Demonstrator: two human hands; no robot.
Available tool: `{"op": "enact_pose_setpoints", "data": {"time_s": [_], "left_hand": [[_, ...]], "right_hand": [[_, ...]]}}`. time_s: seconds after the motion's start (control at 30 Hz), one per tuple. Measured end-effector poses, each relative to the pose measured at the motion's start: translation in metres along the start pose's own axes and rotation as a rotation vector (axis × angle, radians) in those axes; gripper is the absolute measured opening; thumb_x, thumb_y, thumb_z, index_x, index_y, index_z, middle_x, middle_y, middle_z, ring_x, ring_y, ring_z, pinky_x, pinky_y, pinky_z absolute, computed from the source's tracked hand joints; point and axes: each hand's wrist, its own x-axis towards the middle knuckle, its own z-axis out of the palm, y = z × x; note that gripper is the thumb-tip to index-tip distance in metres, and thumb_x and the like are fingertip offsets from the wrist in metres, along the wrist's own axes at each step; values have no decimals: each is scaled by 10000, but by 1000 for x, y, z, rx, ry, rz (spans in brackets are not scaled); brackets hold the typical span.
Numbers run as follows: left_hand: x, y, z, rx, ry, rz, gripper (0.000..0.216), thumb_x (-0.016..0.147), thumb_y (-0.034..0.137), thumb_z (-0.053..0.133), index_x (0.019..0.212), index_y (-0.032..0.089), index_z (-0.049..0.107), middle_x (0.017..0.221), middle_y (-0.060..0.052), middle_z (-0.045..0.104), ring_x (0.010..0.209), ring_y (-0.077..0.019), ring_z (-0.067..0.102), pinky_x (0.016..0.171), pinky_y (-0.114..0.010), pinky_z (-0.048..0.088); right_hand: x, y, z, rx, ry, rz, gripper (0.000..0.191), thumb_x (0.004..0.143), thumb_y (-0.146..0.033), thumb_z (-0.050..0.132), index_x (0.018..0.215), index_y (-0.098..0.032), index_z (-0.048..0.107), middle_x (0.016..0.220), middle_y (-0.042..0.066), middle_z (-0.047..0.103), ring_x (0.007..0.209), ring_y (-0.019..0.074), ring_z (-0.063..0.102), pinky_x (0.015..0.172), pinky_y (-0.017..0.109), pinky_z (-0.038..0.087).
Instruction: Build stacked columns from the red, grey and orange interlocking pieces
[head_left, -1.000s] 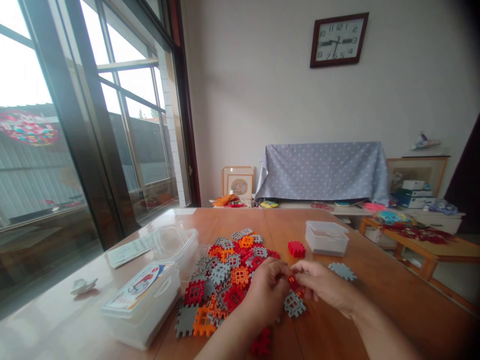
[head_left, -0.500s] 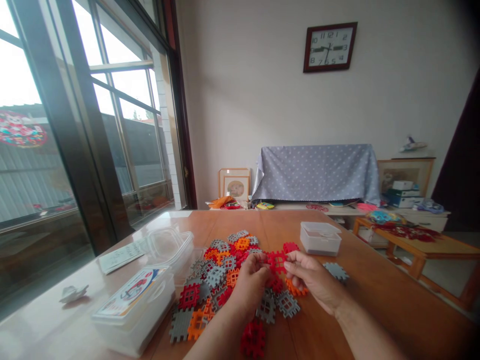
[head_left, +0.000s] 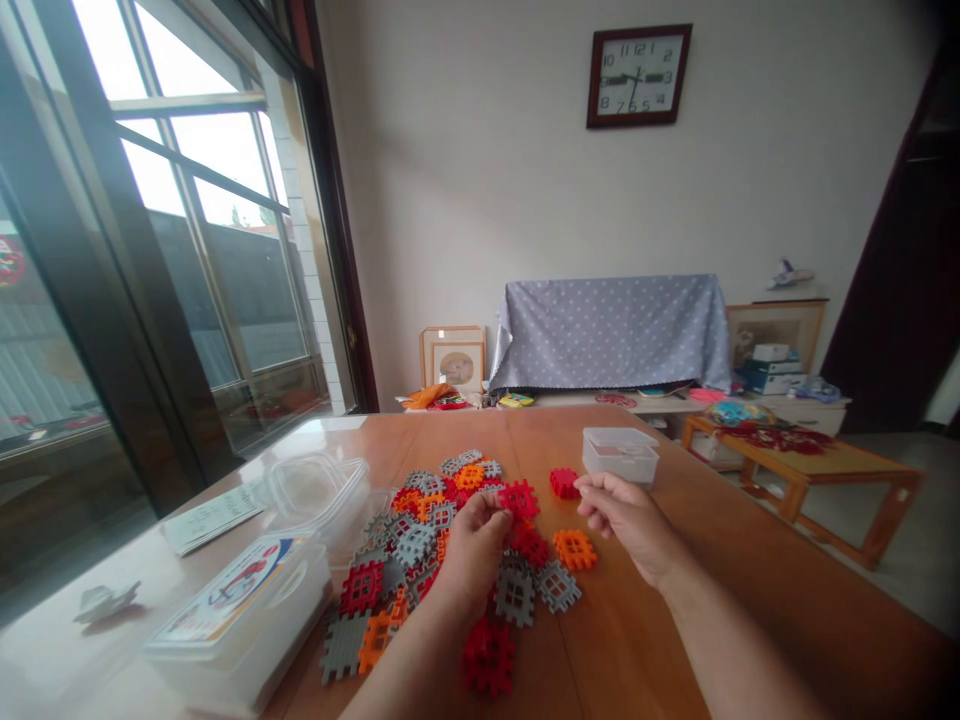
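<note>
Left of the pile of blocks [head_left: 420, 540] on the desk [head_left: 675, 640] stood a lidded plastic box [head_left: 240, 610]. At the pile's right edge the left hand [head_left: 472, 548] pinched 1 red block [head_left: 517, 498]. Right of the pile lay an orange block [head_left: 575, 549]. Beyond it the right hand [head_left: 628, 515] hovered loosely curled, holding nothing, near a small white box [head_left: 620, 453].

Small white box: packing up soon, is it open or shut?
Shut: the small white box has its lid flat on top.
</note>
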Motion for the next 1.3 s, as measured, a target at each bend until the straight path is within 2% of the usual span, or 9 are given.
{"op": "enact_pose_setpoints", "data": {"time_s": [0.2, 0.37, 0.5, 0.7, 0.9, 1.0, 1.07, 1.2, 1.3], "left_hand": [[4, 5, -9, 68, 86, 15, 268, 671, 344, 754, 752, 189, 551, 620, 40, 570, 552, -92, 488, 558, -209, 373], [6, 4, -12, 56, 96, 13, 255, 673, 332, 736, 785, 187, 559, 647, 33, 587, 563, -99, 506, 563, -214, 385], [8, 2, -15, 48, 82, 13, 209, 698, 292, 700, 804, 190, 551, 639, 42, 574, 564, -96, 498, 566, -210, 377], [9, 2, -15, 58, 55, -7, 216, 683, 311, 719, 769, 194, 559, 640, 43, 566, 569, -97, 502, 564, -209, 374], [5, -5, -9, 54, -53, -93, 302, 671, 319, 768, 877, 176, 600, 694, 36, 610, 587, -97, 539, 573, -204, 389], [4, -8, -7, 45, -103, -122, 324, 686, 292, 766, 945, 165, 618, 707, 32, 629, 583, -94, 550, 572, -203, 395], [3, -8, -5, 35, -117, -134, 315, 693, 270, 761, 954, 159, 625, 699, 30, 635, 568, -88, 541, 570, -203, 398], [1, -7, -2, 4, -141, -140, 330, 672, 285, 786, 938, 162, 634, 687, 25, 639, 566, -94, 545, 571, -208, 404], [1, -5, -1, 9, -114, -119, 353, 667, 298, 785, 951, 159, 629, 668, 37, 615, 559, -93, 534, 558, -207, 392]], "right_hand": [[6, 19, 15, -310, -17, -166, 296, 844, -425, 609, 1021, -195, 670, 855, 37, 706, 827, 202, 651, 760, 316, 485], [-8, 22, 36, -763, -105, -315, 349, 822, -417, 692, 1130, -255, 717, 1098, 93, 728, 1045, 278, 651, 915, 392, 457], [-18, 17, 45, -905, -177, -321, 462, 805, -479, 732, 1221, -280, 703, 1190, 113, 718, 1142, 335, 611, 968, 441, 436], [-11, 21, 42, -768, -122, -347, 428, 845, -342, 676, 1266, -269, 670, 1214, 92, 715, 1155, 292, 626, 1015, 431, 447], [-16, 8, 41, -547, -112, -427, 613, 865, -290, 640, 1460, -295, 494, 1463, 68, 574, 1318, 257, 549, 1105, 439, 435], [-20, 5, 45, -551, -150, -468, 523, 857, -253, 643, 1376, -293, 590, 1409, 58, 612, 1293, 252, 567, 1111, 427, 437], [-19, 7, 47, -544, -161, -468, 473, 844, -236, 653, 1316, -264, 644, 1338, 71, 652, 1223, 247, 610, 1081, 406, 465], [-16, 11, 44, -511, -179, -393, 497, 834, -277, 682, 1327, -237, 644, 1287, 93, 677, 1080, 245, 668, 928, 381, 548], [-10, 12, 32, -450, -162, -331, 512, 873, -377, 657, 1360, -222, 620, 1302, 111, 679, 1091, 255, 666, 843, 361, 568]]}}
